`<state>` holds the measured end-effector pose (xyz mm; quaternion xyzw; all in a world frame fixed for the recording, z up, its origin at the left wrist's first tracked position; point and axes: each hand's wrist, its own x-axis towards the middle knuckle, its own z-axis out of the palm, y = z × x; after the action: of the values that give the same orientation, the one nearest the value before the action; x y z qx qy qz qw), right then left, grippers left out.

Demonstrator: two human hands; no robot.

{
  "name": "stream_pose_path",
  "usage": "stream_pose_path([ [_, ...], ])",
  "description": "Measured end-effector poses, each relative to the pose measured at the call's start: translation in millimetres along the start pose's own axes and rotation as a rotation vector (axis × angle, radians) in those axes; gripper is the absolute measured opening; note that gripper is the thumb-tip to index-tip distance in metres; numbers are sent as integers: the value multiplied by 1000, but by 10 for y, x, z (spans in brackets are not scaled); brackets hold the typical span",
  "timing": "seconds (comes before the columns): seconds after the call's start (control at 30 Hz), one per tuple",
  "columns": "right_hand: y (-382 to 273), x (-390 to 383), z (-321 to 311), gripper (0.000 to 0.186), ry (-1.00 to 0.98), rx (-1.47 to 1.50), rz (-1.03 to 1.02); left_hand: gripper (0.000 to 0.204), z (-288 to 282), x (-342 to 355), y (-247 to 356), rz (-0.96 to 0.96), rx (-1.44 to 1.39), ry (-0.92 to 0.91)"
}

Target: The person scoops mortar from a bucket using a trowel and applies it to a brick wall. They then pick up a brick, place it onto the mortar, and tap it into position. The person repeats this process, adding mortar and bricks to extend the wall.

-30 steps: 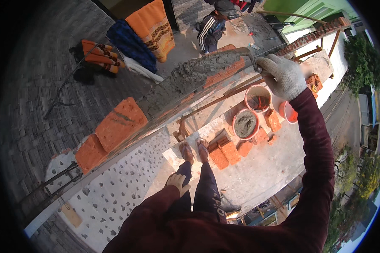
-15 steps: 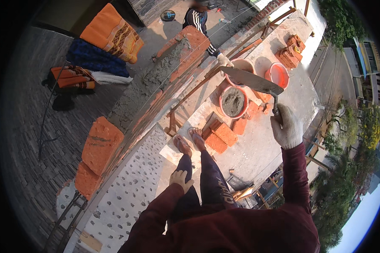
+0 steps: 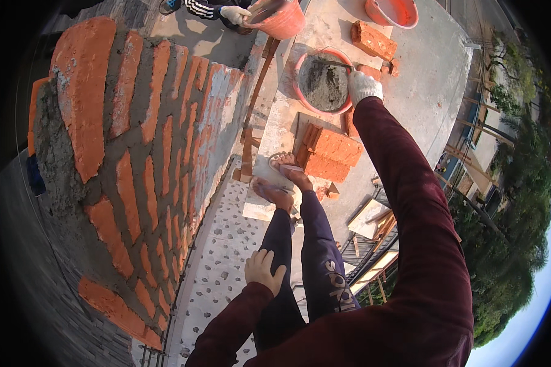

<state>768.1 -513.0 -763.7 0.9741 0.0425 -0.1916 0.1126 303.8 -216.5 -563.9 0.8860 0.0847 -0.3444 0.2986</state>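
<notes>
My right hand, in a white knit glove, is closed around the handle of a trowel. The trowel's blade is down in grey mortar, partly sunk in it, inside a round orange bucket. My left hand, gloved too, rests on my left knee with its fingers lying along the leg. To the left rises a brick wall with thick grey joints. Wet mortar lies along its top, beside end bricks.
A co-worker's gloved hand grips a tilted orange bucket. Stacked bricks lie near my feet, a single brick beyond the mortar bucket. Another bucket stands farther off. The platform's edge drops away at right.
My right hand has lowered the trowel from the air into the mortar bucket. The view has shifted, showing more of the wall's face. The co-worker's bucket is now lifted and tilted.
</notes>
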Motion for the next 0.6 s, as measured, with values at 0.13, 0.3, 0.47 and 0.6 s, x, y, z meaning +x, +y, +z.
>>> stream_pose_path([
  [0.13, -104, -362, 337, 21, -155, 111, -27, 53, 5, -26, 29, 2, 2, 19],
  [0.3, 132, -646, -21, 29, -345, 358, -103, 54, -26, -13, 51, -27, -11, -51],
  [0.47, 5, -414, 768, 44, -511, 410, -30, 53, -76, 90, 59, 24, -13, -87],
  [0.6, 180, -481, 613, 42, -470, 398, -86, 52, -14, 11, 36, 16, 18, -44],
])
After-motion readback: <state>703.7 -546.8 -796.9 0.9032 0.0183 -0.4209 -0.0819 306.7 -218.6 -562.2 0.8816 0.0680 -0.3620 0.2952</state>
